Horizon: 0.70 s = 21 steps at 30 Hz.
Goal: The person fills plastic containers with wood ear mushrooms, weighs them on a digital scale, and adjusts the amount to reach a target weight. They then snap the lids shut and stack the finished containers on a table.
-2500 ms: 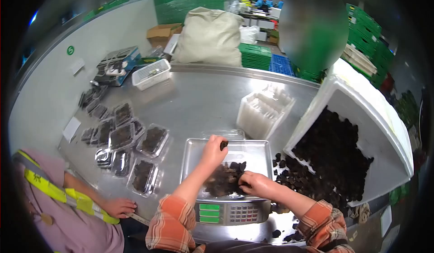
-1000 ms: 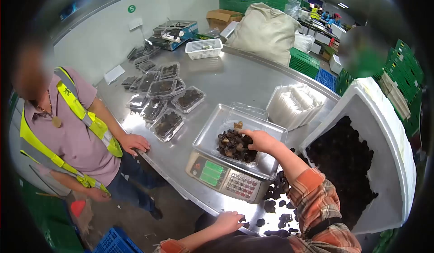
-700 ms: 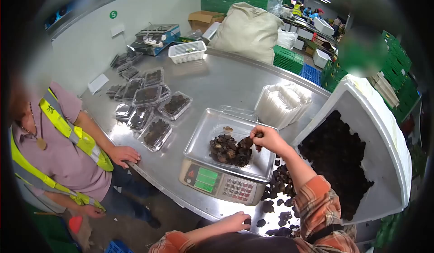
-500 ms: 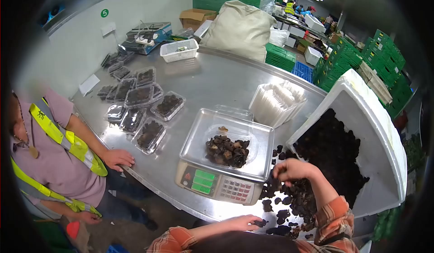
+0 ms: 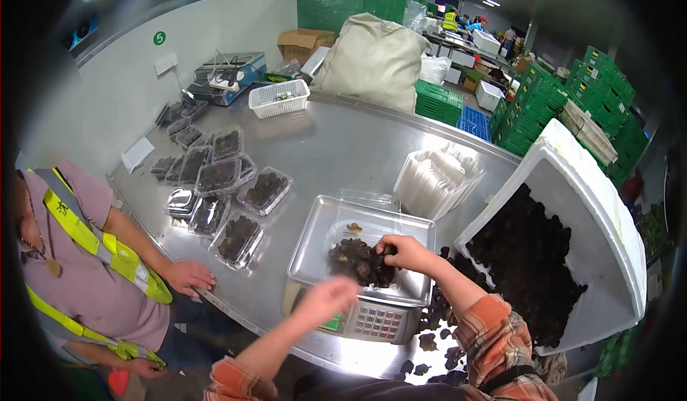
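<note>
While loose dark pieces (image 5: 427, 341) lie scattered on the near right part of the steel table (image 5: 343, 143), the person's left hand (image 5: 333, 297) hangs above the front of the scale (image 5: 376, 324), covering much of its green display (image 5: 332, 322); it is blurred, and I cannot tell whether it holds anything. On top of the scale sits a metal tray (image 5: 306, 240), and on that an open clear box with a dark pile (image 5: 354, 259) in it. The right hand (image 5: 404, 253) is at the right side of this pile, fingers bent and drawn close together, though whether a piece is pinched between them I cannot tell. One small brown piece (image 5: 353, 227) lies apart, behind the pile. To the left, a co-worker's hand (image 5: 189, 276) rests on the table edge, below a group of filled clear boxes (image 5: 236, 239). To the right, a white foam box (image 5: 608, 243) lies tipped, its opening full of more dark pieces. Beyond the tray stand nested clear containers (image 5: 436, 180); farther back come a white basket (image 5: 279, 100), a bulky pale sack (image 5: 372, 61) and green crates (image 5: 436, 102)
</note>
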Motion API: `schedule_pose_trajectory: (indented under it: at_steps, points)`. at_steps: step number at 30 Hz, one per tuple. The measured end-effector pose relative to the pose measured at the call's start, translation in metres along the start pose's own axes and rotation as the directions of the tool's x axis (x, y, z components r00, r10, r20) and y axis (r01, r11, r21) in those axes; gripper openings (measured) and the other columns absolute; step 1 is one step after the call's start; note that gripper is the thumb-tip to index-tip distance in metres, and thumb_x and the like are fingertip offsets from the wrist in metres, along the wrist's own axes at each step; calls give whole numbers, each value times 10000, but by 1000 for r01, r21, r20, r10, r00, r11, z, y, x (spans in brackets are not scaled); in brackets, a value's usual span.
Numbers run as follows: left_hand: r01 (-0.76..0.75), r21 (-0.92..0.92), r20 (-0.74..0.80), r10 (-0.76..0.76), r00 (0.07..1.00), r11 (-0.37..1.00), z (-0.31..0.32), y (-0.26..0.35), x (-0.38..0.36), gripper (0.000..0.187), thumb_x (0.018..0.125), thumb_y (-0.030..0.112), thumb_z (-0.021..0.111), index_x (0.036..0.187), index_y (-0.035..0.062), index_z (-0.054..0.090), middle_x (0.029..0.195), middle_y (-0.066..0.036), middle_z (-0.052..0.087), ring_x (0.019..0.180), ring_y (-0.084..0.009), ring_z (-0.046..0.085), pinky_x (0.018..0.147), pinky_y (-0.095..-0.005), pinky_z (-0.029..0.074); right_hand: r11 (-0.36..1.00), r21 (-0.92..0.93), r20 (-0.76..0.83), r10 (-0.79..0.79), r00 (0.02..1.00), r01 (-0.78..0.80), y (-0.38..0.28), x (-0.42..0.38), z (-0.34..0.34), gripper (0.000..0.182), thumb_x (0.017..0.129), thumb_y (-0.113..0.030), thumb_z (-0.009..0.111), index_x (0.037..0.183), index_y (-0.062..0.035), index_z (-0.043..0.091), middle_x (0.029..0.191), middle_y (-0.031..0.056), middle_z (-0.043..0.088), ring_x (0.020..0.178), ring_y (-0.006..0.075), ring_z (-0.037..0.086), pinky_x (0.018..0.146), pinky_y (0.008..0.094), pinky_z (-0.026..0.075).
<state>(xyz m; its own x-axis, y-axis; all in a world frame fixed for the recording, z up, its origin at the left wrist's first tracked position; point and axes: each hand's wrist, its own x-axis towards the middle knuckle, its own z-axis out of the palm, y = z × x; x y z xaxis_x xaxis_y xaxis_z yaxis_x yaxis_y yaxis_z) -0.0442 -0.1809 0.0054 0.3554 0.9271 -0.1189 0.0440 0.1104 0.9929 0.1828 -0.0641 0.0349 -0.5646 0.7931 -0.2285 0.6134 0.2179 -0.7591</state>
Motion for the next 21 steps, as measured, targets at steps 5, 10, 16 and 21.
schedule_pose_trajectory:
  at_steps: [5,10,16,21]
  points:
    - [-126,735,-167,358,919,667,-43,32,99,218,805,189,593,956,33,612,894,-132,626,840,-267,623,680,-357,499,948,320,-113,29,993,8,8,-56,-32,204,743,12,566,943,-15,535,700,18,543,587,96,545,574,251,462]
    - [-94,949,-8,320,947,301,-43,-10,181,200,731,132,586,883,4,612,895,-182,608,794,-353,598,736,-410,492,880,411,128,203,971,-238,23,-156,-37,227,750,45,548,971,-6,547,763,55,567,627,113,583,595,251,479]
    - [-171,853,-77,443,893,493,-52,-7,200,108,714,56,553,781,-11,604,782,-195,602,773,-361,589,708,-409,486,857,164,-182,513,839,-488,61,-222,-3,255,804,-8,531,1057,-18,569,755,79,588,570,117,579,560,274,501]
    - [-298,555,-198,472,859,776,-32,70,89,111,769,65,573,868,41,616,824,-79,605,712,-188,588,628,-291,465,806,340,-148,554,819,-484,59,-220,14,183,835,-130,597,948,-12,514,644,54,583,507,84,519,453,256,430]
